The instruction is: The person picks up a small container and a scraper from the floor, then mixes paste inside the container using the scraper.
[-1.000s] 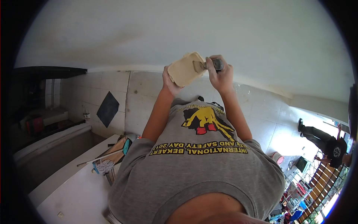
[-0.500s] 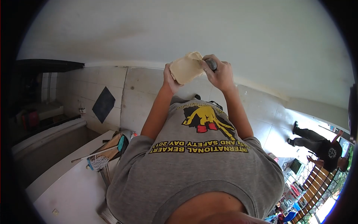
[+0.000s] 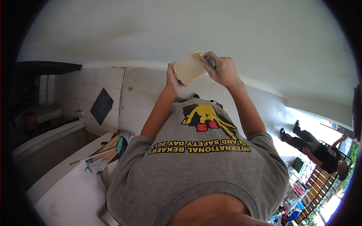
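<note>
My left hand (image 3: 174, 78) is closed round the side and lower edge of a cream-coloured plastic tub (image 3: 187, 71), tilted so that its inside faces me. Pale paste is smeared along the tub's rim. At the tub's right edge, my right hand (image 3: 223, 71) grips what looks like a putty knife (image 3: 210, 61) by its dark, rounded handle. The blade is mostly hidden behind my fingers and the tub's edge. Whitish residue marks the fingers of both hands.
A pale wall (image 3: 226, 30) rises right in front of my hands. Below is a tiled floor (image 3: 143, 84) with a dark diamond-shaped mat (image 3: 102, 106). A mop (image 3: 97, 164) lies at the left. Another person (image 3: 320, 150) stands far off at the right, near a slatted wooden bench (image 3: 315, 188).
My right hand has turned slightly at the tub's edge, with the handle shifting a little up and left. The tub stays nearly in place. The other person has shifted posture.
</note>
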{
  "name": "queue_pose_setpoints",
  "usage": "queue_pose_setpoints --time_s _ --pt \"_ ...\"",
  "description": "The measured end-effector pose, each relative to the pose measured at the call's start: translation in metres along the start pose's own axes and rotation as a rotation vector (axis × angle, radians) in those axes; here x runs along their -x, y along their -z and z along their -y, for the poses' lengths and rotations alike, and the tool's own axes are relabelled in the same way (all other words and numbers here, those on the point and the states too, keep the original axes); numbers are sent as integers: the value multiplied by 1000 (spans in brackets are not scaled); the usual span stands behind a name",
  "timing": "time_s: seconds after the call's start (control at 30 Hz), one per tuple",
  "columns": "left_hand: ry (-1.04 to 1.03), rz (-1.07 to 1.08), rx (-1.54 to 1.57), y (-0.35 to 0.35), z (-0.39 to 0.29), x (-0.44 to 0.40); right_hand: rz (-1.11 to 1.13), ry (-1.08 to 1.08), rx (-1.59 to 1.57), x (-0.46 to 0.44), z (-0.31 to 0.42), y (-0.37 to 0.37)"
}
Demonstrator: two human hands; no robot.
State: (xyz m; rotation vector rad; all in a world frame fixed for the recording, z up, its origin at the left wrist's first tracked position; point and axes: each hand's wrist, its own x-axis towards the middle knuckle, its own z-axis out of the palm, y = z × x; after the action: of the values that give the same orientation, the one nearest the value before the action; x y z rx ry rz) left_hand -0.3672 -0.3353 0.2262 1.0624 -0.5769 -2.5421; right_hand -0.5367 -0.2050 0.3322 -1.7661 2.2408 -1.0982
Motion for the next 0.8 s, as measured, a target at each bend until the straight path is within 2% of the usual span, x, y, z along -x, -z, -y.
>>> queue_pose_setpoints --time_s 0.2,0.3,0.37,0.5,0.57,0.67,0.8 --pt "33 31 109 4 2 -4 -222 -179 -454 6 -33 2" --pt "53 56 94 0 -1 -1 -216 -499 -860 22 -44 -3" --pt "54 39 96 -14 -3 6 -311 -521 -892 30 -43 -16" --pt "121 238 71 2 -1 -10 -434 -629 -984 43 -35 -40" --pt "171 318 5 5 1 -19 -419 -618 -970 46 -22 -51" --pt "161 116 -58 -31 -1 -8 -335 -545 -847 39 -10 -45" --pt "178 261 -123 -27 4 -25 -279 -275 -399 34 3 -8"
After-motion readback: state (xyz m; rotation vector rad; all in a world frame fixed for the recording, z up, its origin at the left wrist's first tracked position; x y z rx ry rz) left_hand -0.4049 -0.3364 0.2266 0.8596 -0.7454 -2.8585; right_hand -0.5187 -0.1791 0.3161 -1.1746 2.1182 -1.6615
